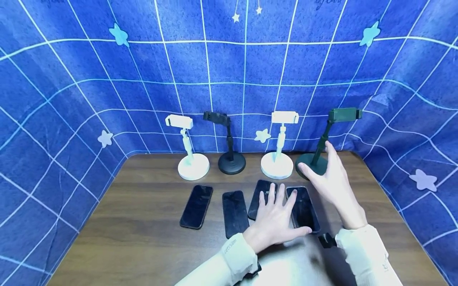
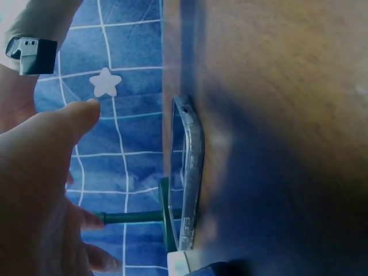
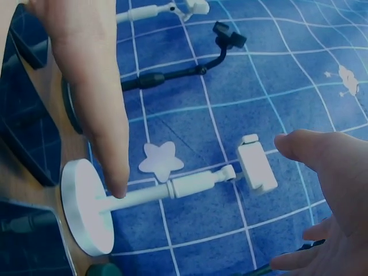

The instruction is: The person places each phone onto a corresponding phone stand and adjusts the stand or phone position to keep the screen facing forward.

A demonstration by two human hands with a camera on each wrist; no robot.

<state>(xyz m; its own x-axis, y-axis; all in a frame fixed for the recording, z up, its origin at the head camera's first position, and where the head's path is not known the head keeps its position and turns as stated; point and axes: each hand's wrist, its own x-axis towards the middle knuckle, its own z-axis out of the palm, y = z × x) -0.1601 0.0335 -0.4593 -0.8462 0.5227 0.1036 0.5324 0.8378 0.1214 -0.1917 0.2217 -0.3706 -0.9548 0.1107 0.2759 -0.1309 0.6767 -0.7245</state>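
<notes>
My left hand [image 1: 273,222] is spread above two dark phones, a left one [image 1: 255,204] and a right one [image 1: 304,210]. The left wrist view shows a gap between this hand and the right phone's clear-edged side [image 2: 194,167]. My right hand [image 1: 332,182] is in front of the dark green phone stand [image 1: 316,159], thumb and fingers apart with nothing between them. Whether a fingertip touches the stand's stem, I cannot tell. The green stand's clamp [image 1: 345,114] tops a tilted stem. A white phone stand [image 3: 86,207] shows in the right wrist view.
Further left along the table's back stand a black phone stand [image 1: 231,162] and another white stand [image 1: 193,166]. Two more dark phones, one at far left [image 1: 196,206] and one beside it [image 1: 235,214], lie on the wooden table [image 1: 143,238]. Blue cloth [image 1: 225,59] hangs behind.
</notes>
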